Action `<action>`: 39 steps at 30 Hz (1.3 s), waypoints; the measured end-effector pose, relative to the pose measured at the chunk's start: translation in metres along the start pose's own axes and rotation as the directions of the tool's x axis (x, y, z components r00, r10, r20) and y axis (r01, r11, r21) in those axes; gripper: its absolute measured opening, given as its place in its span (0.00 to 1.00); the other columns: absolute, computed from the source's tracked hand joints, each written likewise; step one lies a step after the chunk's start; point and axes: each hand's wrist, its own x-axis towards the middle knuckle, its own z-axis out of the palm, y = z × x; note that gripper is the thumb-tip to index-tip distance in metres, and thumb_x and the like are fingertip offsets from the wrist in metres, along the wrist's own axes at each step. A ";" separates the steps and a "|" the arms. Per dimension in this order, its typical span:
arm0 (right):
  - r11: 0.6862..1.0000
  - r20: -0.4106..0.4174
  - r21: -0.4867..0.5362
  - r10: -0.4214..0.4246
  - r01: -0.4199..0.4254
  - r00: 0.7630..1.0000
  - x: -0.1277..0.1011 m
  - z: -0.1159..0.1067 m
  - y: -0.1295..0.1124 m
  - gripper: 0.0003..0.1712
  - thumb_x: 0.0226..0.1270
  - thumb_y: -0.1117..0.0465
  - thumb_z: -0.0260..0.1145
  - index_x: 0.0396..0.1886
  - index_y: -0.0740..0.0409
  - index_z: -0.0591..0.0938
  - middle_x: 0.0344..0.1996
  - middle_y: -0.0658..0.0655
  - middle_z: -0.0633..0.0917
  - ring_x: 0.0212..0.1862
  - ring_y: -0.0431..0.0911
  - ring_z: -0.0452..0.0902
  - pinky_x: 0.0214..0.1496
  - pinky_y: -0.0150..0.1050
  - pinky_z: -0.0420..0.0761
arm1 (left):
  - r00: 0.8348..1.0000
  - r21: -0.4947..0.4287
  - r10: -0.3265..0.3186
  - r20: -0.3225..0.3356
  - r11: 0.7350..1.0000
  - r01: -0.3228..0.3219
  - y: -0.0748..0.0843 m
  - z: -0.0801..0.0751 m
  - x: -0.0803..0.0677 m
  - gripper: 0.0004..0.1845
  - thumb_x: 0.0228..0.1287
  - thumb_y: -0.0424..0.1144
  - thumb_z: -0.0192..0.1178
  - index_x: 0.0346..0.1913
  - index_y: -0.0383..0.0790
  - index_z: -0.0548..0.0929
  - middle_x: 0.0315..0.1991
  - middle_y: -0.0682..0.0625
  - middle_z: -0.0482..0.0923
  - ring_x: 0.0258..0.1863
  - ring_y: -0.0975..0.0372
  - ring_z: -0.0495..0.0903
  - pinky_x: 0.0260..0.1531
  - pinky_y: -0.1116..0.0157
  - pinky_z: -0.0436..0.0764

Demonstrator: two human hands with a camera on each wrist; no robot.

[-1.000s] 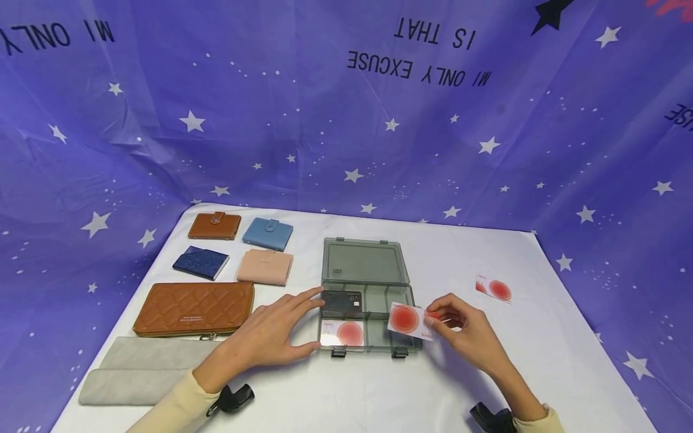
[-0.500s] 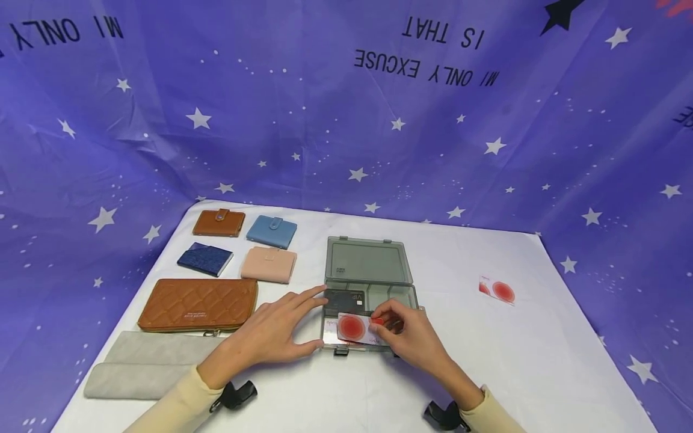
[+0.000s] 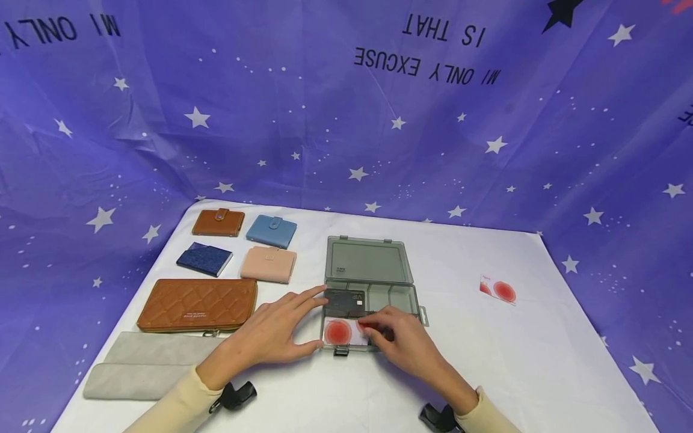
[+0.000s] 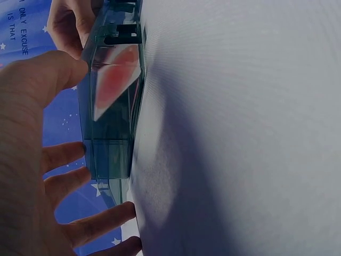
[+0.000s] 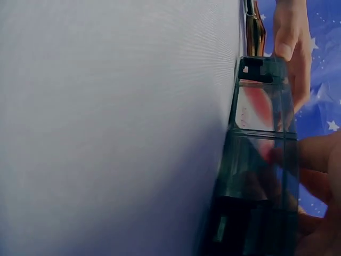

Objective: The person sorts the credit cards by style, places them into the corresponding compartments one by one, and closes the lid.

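A translucent grey compartment box [image 3: 403, 297] lies with its lid raised back. My right hand [image 3: 408, 343] pinches the right end of a white card with a red circle [image 3: 338, 332] at the front left compartment. In the left wrist view this card [image 4: 111, 85] slants down behind the clear wall. Another white and red card [image 5: 250, 109] in that compartment shows through the wall in the right wrist view. Behind it lies a black VIP card [image 3: 341, 302]. Spread and mostly straight, the fingers of my left hand [image 3: 276, 331] touch the box's left side.
A white and red card [image 3: 498, 290] lies on the table at right. On the left are brown [image 3: 218, 223], blue [image 3: 272, 231], navy [image 3: 206, 260] and pink [image 3: 269, 264] small wallets, a quilted brown wallet [image 3: 197, 305] and a grey folded pouch [image 3: 146, 379].
My right hand has carried the pinched card leftward from the box's right side and lowered it into the front left compartment. The left hand stays at the box's left side.
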 end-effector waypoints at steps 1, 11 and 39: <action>1.000 0.010 -0.020 0.004 -0.003 1.000 0.000 0.000 -0.001 0.13 0.74 0.56 0.75 0.55 0.44 0.92 0.41 0.40 0.86 0.32 0.30 0.75 0.34 0.31 0.78 | 1.000 0.001 0.001 -0.003 1.000 -0.001 0.000 0.000 0.000 0.42 0.65 0.67 0.69 0.78 0.52 0.76 0.84 0.57 0.63 0.64 0.58 0.80 0.34 0.55 0.84; 0.997 0.108 -0.075 0.014 -0.005 0.994 -0.005 -0.012 -0.004 0.21 0.81 0.45 0.67 0.66 0.44 0.87 0.56 0.45 0.90 0.56 0.41 0.86 0.56 0.48 0.85 | 1.000 0.014 0.010 -0.026 1.000 -0.009 0.000 0.000 -0.002 0.41 0.65 0.65 0.70 0.77 0.51 0.77 0.83 0.57 0.63 0.62 0.59 0.81 0.34 0.55 0.83; 0.963 -0.202 -0.136 0.202 -0.231 0.958 -0.046 -0.166 0.222 0.27 0.70 0.60 0.79 0.66 0.61 0.84 0.56 0.66 0.89 0.51 0.65 0.89 0.51 0.37 0.86 | 1.000 0.015 0.016 -0.027 1.000 -0.016 0.001 0.001 -0.001 0.41 0.65 0.65 0.70 0.77 0.51 0.76 0.83 0.56 0.64 0.63 0.59 0.81 0.35 0.55 0.84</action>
